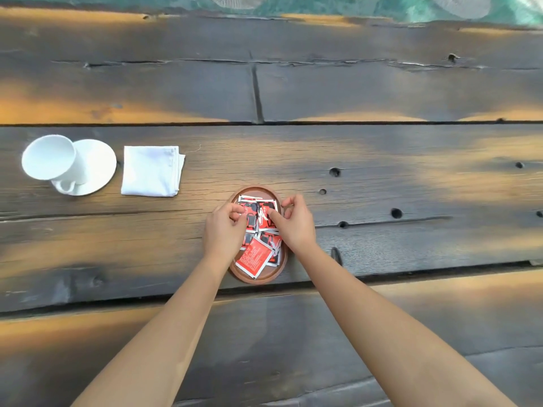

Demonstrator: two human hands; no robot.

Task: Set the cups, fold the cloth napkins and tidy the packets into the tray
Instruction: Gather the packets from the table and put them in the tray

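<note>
A small oval brown tray (266,277) lies on the dark wooden table and holds several red, black and white packets (254,257). My left hand (223,227) rests over the tray's left side, its fingertips pinching a packet near the middle. My right hand (295,221) is over the tray's right side, with its index finger pressing down on the packets. At the far left, a white cup (51,158) stands on a white saucer (100,163). A folded white cloth napkin (151,171) lies flat just right of the saucer.
The table (382,186) is made of long dark planks with gaps, knots and small holes. A plank seam runs just below the tray. A teal patterned surface (323,4) shows beyond the far edge.
</note>
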